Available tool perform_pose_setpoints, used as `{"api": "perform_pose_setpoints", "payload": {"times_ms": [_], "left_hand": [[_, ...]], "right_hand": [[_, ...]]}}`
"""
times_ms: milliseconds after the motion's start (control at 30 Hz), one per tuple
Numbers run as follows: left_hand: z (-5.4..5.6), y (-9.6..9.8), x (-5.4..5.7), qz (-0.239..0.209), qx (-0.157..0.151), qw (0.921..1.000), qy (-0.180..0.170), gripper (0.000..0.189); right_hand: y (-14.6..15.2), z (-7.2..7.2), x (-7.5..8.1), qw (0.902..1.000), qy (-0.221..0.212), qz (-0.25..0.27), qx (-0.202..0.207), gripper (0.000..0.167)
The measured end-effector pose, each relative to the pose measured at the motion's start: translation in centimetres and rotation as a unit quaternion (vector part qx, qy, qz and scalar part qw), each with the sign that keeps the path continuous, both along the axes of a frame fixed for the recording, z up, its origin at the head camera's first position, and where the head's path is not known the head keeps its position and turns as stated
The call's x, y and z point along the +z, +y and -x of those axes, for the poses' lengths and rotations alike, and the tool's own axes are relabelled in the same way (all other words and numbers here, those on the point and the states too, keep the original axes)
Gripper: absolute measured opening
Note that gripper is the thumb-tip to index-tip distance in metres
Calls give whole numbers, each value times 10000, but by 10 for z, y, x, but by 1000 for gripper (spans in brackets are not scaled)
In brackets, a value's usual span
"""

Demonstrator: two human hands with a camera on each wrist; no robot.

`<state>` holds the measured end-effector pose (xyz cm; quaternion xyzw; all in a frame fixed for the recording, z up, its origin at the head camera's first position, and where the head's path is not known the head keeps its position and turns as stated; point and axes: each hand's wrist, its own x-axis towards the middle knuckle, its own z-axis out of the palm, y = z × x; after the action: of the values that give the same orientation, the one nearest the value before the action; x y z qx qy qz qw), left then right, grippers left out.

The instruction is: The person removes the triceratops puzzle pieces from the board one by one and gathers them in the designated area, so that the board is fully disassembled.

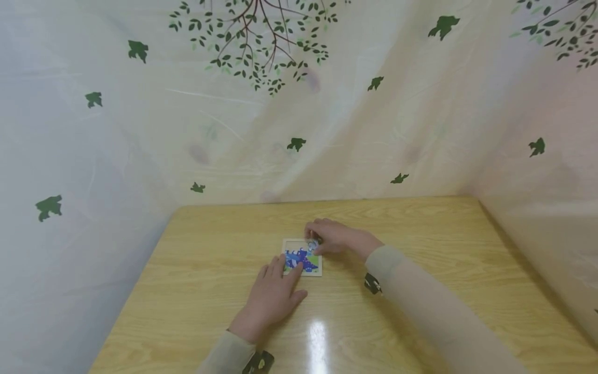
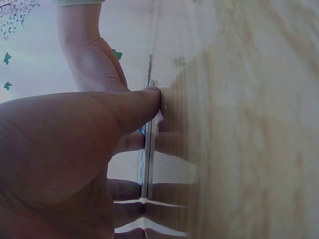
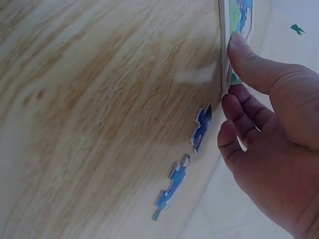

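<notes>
A small square jigsaw puzzle (image 1: 314, 271) with a blue dinosaur picture sits in a pale wooden frame on the table. Its upper left part shows bare backing. My left hand (image 1: 271, 298) rests at its left and front, index fingertip on the picture and the other fingers straight along the left edge. The left wrist view shows the left thumb (image 2: 134, 105) low by the table. At the upper right corner my right hand (image 1: 334, 236) pinches a puzzle piece (image 3: 235, 78) between thumb and fingers; most of the piece is hidden by them.
Two loose blue puzzle pieces, one nearer (image 3: 172, 185) and one by the fingers (image 3: 201, 128), lie on the wooden table (image 1: 210, 301) beside the right hand. A pale curtain (image 1: 345, 156) with leaf and bird prints hangs behind and at both sides.
</notes>
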<state>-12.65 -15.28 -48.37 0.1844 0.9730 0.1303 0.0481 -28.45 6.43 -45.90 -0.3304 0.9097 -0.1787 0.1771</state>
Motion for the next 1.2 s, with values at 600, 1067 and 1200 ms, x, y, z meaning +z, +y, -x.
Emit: {"api": "perform_pose_setpoints", "payload": {"times_ms": [600,1067,1200], "left_hand": [[1,-1,-4,19,55,9999,-109,69],[2,-1,-2,70,51,9999,-93,69],[3,-1,-3,78,47,9999,-77,69]], "right_hand": [[5,-1,-5,9978,263,63,-611,33],[3,-4,-5,9931,-153,838,-809,22],[7,-3,-6,9904,-318,1161,-681,17]]}}
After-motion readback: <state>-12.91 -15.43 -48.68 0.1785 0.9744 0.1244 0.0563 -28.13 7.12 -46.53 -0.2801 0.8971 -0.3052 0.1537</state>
